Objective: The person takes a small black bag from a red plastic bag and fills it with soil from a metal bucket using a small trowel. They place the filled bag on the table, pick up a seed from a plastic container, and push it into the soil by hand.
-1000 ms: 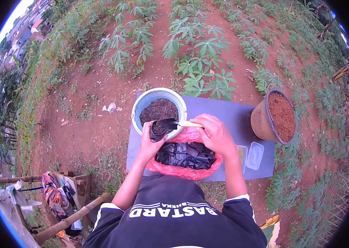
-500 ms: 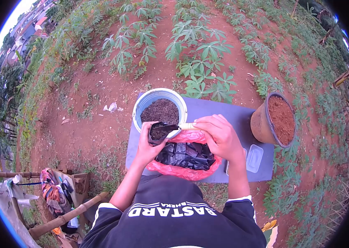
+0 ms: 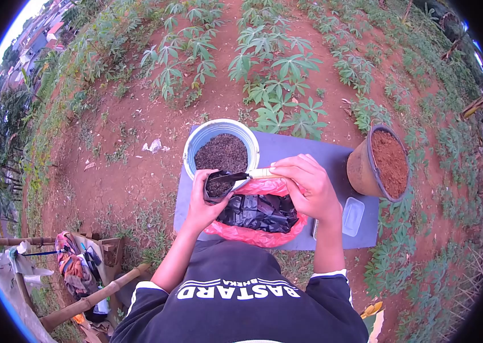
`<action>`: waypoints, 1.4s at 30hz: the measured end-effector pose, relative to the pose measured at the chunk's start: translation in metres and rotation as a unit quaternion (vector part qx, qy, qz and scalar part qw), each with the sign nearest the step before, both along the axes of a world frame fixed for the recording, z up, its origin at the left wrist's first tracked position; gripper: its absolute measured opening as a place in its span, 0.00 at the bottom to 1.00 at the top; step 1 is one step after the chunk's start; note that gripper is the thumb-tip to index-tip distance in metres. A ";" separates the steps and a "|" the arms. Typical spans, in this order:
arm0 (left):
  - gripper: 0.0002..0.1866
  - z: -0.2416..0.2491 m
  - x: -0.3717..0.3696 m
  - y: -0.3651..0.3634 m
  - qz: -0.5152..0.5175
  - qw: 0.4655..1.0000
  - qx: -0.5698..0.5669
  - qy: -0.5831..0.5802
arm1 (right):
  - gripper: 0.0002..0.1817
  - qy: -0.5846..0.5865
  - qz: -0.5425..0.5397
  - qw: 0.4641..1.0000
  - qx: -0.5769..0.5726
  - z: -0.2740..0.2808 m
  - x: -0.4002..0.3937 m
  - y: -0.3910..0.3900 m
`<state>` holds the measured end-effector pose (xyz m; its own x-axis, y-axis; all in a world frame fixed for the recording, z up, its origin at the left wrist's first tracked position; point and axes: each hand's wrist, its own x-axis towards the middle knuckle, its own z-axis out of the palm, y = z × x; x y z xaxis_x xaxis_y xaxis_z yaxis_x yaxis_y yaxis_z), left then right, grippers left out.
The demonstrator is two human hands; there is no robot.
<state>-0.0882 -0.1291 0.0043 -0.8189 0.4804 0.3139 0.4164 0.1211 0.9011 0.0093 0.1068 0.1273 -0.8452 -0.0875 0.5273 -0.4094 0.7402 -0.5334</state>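
Observation:
My left hand is wrapped round a small black plastic planting bag with dark soil in its open mouth. In my right hand is the pale handle of a small trowel. Its dark blade points left and lies over the mouth of the bag. Just behind the bag stands a round light-blue tub with dark, crumbly soil inside. Below my hands sits a red plastic bag, its top spread wide around folded black plastic bags.
A brown bucket of reddish soil leans at the right of the grey-blue table. A clear plastic container lies by my right forearm. Rows of leafy plants grow beyond. A bamboo frame with cloths stands at lower left.
Very little differs. My right hand and the trowel have shifted slightly, with the blade still over the small bag. My left hand keeps its hold on the bag.

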 end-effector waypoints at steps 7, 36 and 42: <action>0.32 -0.011 -0.009 -0.010 -0.001 1.000 0.027 -0.008 | 0.14 0.009 -0.014 1.000 -0.009 0.002 -0.010 -0.011; 0.31 -0.055 -0.139 -0.112 -0.078 0.970 0.023 -0.227 | 0.12 -0.323 -0.234 0.909 -0.116 -0.202 -0.103 -0.079; 0.32 -0.061 -0.149 -0.127 -0.093 0.972 0.023 -0.213 | 0.13 -0.317 -0.266 0.900 -0.137 -0.210 -0.102 -0.087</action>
